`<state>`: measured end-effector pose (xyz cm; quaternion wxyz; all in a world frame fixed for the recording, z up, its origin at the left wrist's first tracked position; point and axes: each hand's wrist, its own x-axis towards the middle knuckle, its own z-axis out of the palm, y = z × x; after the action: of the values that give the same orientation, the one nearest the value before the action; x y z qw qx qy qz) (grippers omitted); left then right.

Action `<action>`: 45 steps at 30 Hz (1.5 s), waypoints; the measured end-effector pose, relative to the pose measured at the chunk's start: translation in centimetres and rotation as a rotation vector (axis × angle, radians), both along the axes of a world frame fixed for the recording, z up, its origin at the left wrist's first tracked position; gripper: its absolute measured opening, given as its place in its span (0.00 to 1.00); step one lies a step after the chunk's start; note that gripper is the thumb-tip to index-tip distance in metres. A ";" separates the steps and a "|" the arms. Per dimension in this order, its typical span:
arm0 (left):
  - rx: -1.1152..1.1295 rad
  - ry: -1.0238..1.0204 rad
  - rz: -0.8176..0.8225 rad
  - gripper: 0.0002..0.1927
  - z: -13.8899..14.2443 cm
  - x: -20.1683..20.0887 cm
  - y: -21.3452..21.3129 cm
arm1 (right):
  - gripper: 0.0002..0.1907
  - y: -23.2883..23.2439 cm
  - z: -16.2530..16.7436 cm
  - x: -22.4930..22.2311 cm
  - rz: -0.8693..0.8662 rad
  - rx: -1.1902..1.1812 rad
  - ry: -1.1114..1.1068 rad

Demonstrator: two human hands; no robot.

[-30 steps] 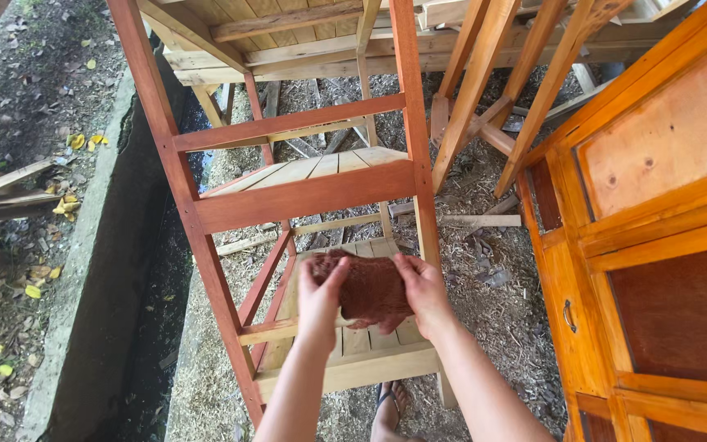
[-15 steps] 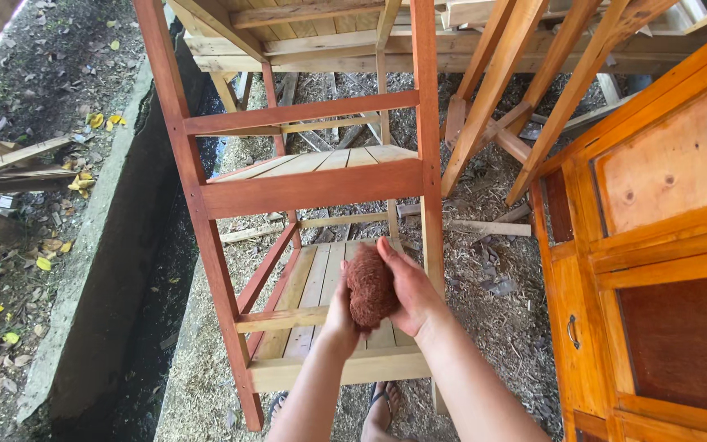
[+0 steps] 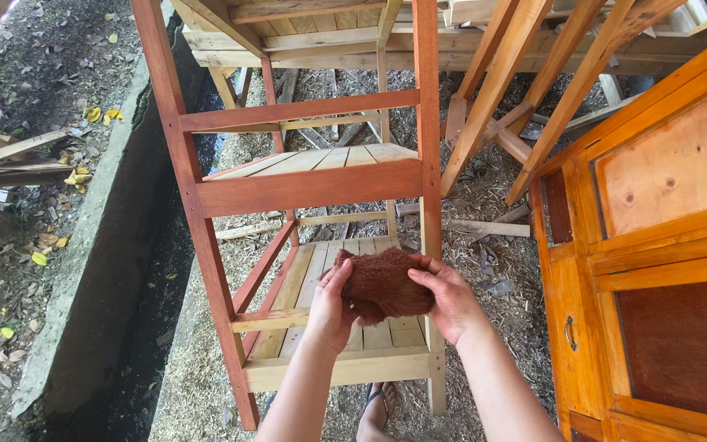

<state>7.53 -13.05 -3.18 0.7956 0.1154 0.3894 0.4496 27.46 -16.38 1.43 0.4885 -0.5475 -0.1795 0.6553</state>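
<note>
Both of my hands hold a brown, stain-soaked cloth point(image 3: 385, 285) in front of me. My left hand point(image 3: 330, 307) grips its left edge and my right hand point(image 3: 450, 296) grips its right edge. The cloth is spread between them, above the lower slatted shelf point(image 3: 312, 282) of a wooden shelf frame point(image 3: 304, 187). The frame's front posts and rails are stained reddish brown, while the slats are pale bare wood.
An orange varnished cabinet point(image 3: 656, 270) with a metal handle point(image 3: 568, 333) stands at the right. More bare wooden frames point(image 3: 525, 90) lean behind. A concrete curb point(image 3: 100, 245) runs along the left, and sawdust covers the ground. My sandalled foot point(image 3: 378, 405) shows below the shelf.
The cloth was bunched in my right hand half a second ago. Now both hands hold it spread open again.
</note>
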 end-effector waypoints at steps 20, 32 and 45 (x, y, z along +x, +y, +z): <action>0.465 1.001 -0.031 0.36 -0.4 -0.7 -1.4 | 0.22 0.5 -0.1 -4.0 -0.083 -0.060 0.145; -0.198 -0.105 -0.300 0.46 -2.1 1.9 -2.1 | 0.18 2.3 1.9 -1.8 0.152 -0.117 0.096; 0.079 0.420 0.010 0.36 -0.8 6.2 3.6 | 0.17 7.3 -4.3 6.8 -0.207 0.067 -0.541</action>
<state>13.69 -9.47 -4.01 0.6896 0.2355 0.5292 0.4347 34.27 -9.09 -2.92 0.5047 -0.7014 -0.2679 0.4261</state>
